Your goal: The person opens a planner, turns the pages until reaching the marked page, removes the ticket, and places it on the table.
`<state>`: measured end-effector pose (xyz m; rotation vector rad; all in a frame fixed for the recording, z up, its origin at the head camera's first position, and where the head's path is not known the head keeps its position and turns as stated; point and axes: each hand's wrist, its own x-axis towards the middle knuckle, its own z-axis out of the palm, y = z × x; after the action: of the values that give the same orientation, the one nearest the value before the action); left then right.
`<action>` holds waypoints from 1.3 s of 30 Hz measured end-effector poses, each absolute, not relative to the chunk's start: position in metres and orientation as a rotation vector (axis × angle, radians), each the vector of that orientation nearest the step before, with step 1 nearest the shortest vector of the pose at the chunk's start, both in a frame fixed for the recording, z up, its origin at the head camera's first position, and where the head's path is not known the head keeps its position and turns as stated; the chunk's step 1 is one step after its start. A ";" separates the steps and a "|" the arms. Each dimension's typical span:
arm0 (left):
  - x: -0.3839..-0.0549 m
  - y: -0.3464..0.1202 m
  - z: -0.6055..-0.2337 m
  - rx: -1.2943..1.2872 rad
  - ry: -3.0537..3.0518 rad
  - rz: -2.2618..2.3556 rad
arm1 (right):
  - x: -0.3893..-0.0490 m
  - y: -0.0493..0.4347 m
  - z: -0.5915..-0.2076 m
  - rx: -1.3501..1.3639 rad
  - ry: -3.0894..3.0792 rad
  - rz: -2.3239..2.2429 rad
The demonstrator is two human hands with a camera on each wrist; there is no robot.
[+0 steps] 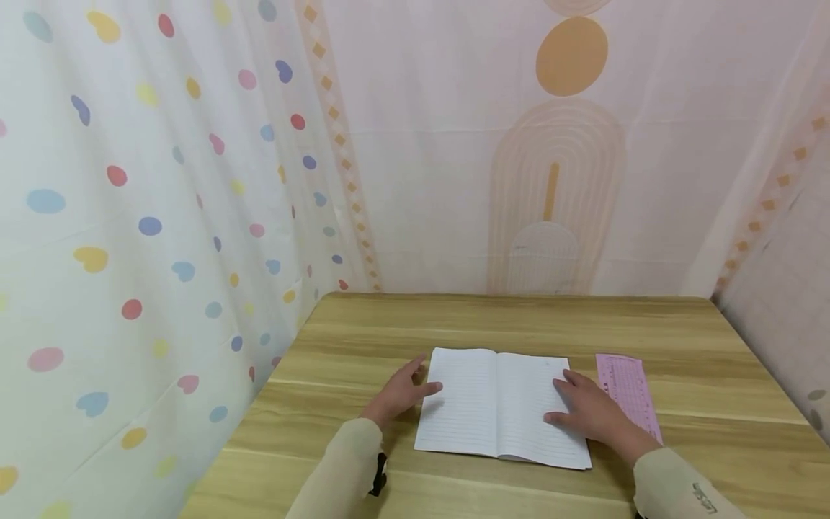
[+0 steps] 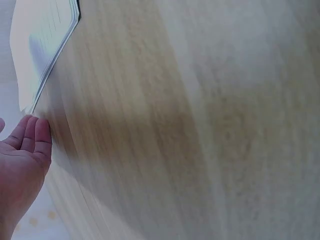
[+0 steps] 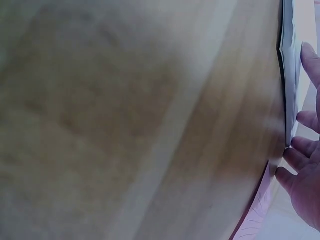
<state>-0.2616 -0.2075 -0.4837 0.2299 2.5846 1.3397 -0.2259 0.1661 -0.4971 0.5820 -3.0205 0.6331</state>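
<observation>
An open notebook (image 1: pixel 463 404) with blank lined pages lies flat on the wooden table. My left hand (image 1: pixel 400 393) is at its left edge, thumb over the page margin and fingers along the outside. In the left wrist view the fingertips of the left hand (image 2: pixel 30 137) come right at the notebook's corner (image 2: pixel 45 45). On the other side, my right hand (image 1: pixel 586 407) rests at the right page, thumb and fingers spread across its edge. The right wrist view shows the right hand (image 3: pixel 305 160) with relaxed fingers beside the notebook's side (image 3: pixel 290 75).
A pink ruler-like sheet with printed markings (image 1: pixel 625 393) lies right of the notebook, partly behind the right hand. The wooden table (image 1: pixel 519 321) reaches back to a patterned curtain (image 1: pixel 428 180). A dotted curtain (image 1: pixel 162 288) hangs along the left side.
</observation>
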 end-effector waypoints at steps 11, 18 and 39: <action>-0.270 -0.207 -0.490 0.206 2.545 1.413 | -0.223 0.167 -0.498 0.595 -3.034 0.685; -0.276 -0.207 -0.492 0.207 2.573 1.383 | -0.220 0.165 -0.496 0.580 -3.040 0.721; -0.279 -0.197 -0.490 0.121 2.479 1.629 | -0.222 0.168 -0.499 0.566 -3.030 0.704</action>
<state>-0.2794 -0.1970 -0.4896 0.1214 2.4785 1.6293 -0.2215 0.1679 -0.4987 0.5661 -3.0300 0.7043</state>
